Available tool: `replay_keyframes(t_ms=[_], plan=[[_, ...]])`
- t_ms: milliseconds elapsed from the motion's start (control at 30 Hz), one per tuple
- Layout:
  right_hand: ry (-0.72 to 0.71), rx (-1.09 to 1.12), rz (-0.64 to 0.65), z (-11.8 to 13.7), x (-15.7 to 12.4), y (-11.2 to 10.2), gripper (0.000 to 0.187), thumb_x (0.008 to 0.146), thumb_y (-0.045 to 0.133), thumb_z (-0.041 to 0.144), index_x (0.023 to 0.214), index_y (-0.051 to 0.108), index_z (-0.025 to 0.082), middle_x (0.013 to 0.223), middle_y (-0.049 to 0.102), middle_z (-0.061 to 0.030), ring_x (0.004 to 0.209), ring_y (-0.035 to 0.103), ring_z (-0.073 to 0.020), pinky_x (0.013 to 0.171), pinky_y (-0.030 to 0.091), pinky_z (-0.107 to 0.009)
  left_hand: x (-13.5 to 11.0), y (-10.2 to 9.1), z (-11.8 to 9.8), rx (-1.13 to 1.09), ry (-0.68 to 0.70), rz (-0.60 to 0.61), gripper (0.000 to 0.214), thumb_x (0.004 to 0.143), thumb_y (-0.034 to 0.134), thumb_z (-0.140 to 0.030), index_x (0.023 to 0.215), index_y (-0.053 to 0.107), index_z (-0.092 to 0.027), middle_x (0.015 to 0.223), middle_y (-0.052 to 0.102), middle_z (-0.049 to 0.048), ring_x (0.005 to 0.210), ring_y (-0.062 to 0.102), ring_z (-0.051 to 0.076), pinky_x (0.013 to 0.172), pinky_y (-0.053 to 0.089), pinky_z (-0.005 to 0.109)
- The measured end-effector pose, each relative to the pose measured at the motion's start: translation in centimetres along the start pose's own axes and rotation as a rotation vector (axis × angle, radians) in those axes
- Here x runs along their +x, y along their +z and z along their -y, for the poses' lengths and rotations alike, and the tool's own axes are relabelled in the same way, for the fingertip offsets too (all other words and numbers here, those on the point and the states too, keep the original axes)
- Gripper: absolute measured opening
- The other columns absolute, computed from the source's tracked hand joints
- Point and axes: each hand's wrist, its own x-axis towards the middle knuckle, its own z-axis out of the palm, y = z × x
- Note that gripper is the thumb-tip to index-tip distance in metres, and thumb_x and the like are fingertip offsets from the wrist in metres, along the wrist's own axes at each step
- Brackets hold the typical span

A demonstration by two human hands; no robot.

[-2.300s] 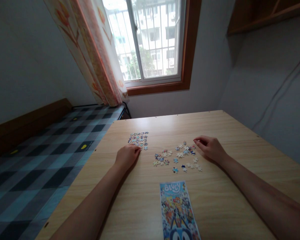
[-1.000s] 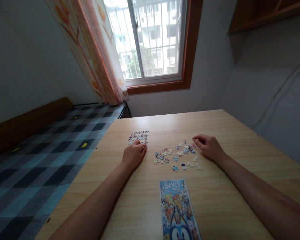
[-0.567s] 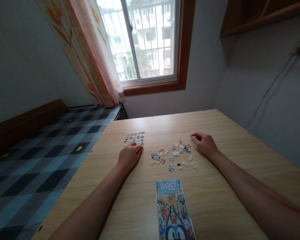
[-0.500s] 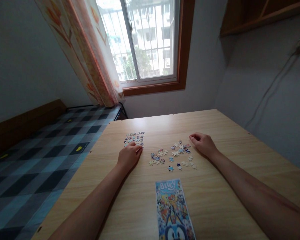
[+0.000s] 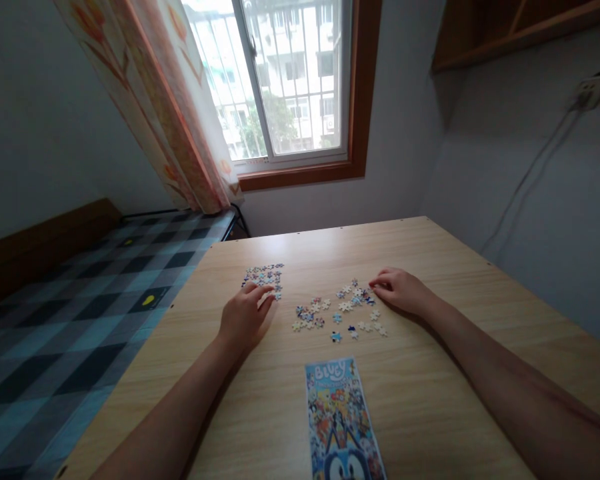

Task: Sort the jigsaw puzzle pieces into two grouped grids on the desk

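Left hand (image 5: 243,315) just opened by the laid-out grid (image 5: 266,275) beyond the sheet (image 5: 341,413); right hand (image 5: 401,291) dipped toward leftover pieces (image 5: 337,318), grip's unclear.

1 left hand (image 5: 247,312), 1 right hand (image 5: 401,291), 1 wooden table (image 5: 260,400), 1 Bluey picture sheet (image 5: 337,413).
Jigsaw pieces (image 5: 336,337): 1 rowed group far left, over a dozen loose rightward, too small for exact count; 1 window (image 5: 305,100), 1 curtain (image 5: 150,100), 1 bed (image 5: 95,268), 3 yellow hearts (image 5: 148,300).
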Motion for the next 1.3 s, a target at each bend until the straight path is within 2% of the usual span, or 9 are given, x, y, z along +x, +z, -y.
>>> replay_keyframes(t_ms=[133, 267, 467, 600, 700, 833, 933, 1133, 1300], plan=[[0.046, -0.041, -0.067, 0.0, 0.0, 0.2, 0.026, 0.091, 0.059, 0.030, 0.102, 0.080, 0.021, 0.101, 0.073, -0.0092, 0.091, 0.067, -0.0210, 0.083, 0.051, -0.032, 0.1, -0.1, -0.2, -0.007, 0.002, -0.006, 0.028, 0.097, 0.054, -0.039, 0.109, 0.075, -0.024, 0.097, 0.069, 0.0056, 0.080, 0.067, 0.019, 0.073, 0.052, 0.030], [-0.113, -0.047, -0.114, 1.1, 0.1, 1.0, 0.026, 0.092, 0.060, 0.034, 0.106, 0.080, 0.023, 0.112, 0.072, -0.0096, 0.105, 0.064, -0.0242, 0.098, 0.048, -0.039, 0.1, 0.0, -0.4, -0.019, -0.001, 0.010, 0.028, 0.096, 0.054, -0.039, 0.109, 0.075, -0.024, 0.100, 0.069, 0.0059, 0.081, 0.067, 0.019, 0.075, 0.053, 0.030], [-0.121, -0.093, -0.117, 2.1, 0.4, 2.5, 0.018, 0.088, 0.067, 0.035, 0.098, 0.080, 0.026, 0.122, 0.070, -0.0095, 0.116, 0.061, -0.0278, 0.105, 0.046, -0.048, 0.1, 0.2, -0.7, -0.025, 0.009, 0.032, 0.029, 0.096, 0.053, -0.038, 0.109, 0.075, -0.025, 0.102, 0.070, 0.0064, 0.081, 0.067, 0.019, 0.076, 0.053, 0.031], [-0.104, -0.015, -0.157, 2.0, 0.5, 2.7, 0.014, 0.084, 0.071, 0.032, 0.093, 0.079, 0.025, 0.122, 0.071, -0.0097, 0.124, 0.058, -0.0293, 0.113, 0.041, -0.052, 0.1, 0.4, -0.6, -0.029, 0.010, 0.022, 0.029, 0.096, 0.052, -0.037, 0.109, 0.075, -0.025, 0.101, 0.070, 0.0061, 0.082, 0.067, 0.019, 0.076, 0.053, 0.030], [-0.092, 0.085, -0.179, 2.1, 0.5, 2.5, 0.009, 0.083, 0.070, 0.029, 0.084, 0.077, 0.024, 0.125, 0.070, -0.0092, 0.130, 0.056, -0.0287, 0.116, 0.038, -0.052, 0.1, 0.4, -0.5, -0.045, 0.012, 0.022, 0.029, 0.095, 0.052, -0.035, 0.107, 0.075, -0.024, 0.100, 0.070, 0.0062, 0.082, 0.067, 0.019, 0.076, 0.054, 0.030], [0.005, 0.237, -0.364, 1.5, 0.6, 1.6, 0.013, 0.085, 0.068, 0.034, 0.084, 0.076, 0.023, 0.127, 0.069, -0.0102, 0.135, 0.052, -0.0287, 0.115, 0.039, -0.049, 0.2, 0.3, -0.4, -0.063, 0.002, 0.010, 0.028, 0.094, 0.052, -0.035, 0.105, 0.076, -0.024, 0.098, 0.070, 0.0057, 0.081, 0.067, 0.018, 0.077, 0.054, 0.030], [0.088, 0.190, -0.486, 0.4, 0.7, 1.3, 0.016, 0.084, 0.069, 0.036, 0.083, 0.077, 0.022, 0.121, 0.071, -0.0113, 0.130, 0.055, -0.0306, 0.114, 0.039, -0.052, 0.3, 0.3, -0.3, -0.071, -0.002, 0.012, 0.028, 0.093, 0.052, -0.035, 0.104, 0.076, -0.024, 0.097, 0.070, 0.0055, 0.080, 0.066, 0.018, 0.077, 0.054, 0.030], [0.093, 0.020, -0.381, -0.8, 1.0, 2.3, 0.013, 0.082, 0.068, 0.027, 0.082, 0.081, 0.024, 0.119, 0.072, -0.0096, 0.121, 0.060, -0.0300, 0.112, 0.042, -0.052, 0.3, 0.3, -0.5, -0.079, -0.003, 0.031, 0.030, 0.093, 0.051, -0.034, 0.102, 0.076, -0.023, 0.100, 0.072, 0.0059, 0.080, 0.067, 0.018, 0.077, 0.054, 0.030], [0.021, -0.057, -0.265, -0.3, 1.3, 2.9, 0.021, 0.086, 0.064, 0.027, 0.093, 0.083, 0.023, 0.131, 0.068, -0.0105, 0.131, 0.054, -0.0317, 0.116, 0.038, -0.053, 0.3, 0.2, -0.5, -0.078, -0.005, 0.031, 0.029, 0.093, 0.051, -0.034, 0.100, 0.077, -0.024, 0.100, 0.072, 0.0050, 0.079, 0.067, 0.017, 0.077, 0.054, 0.030]])
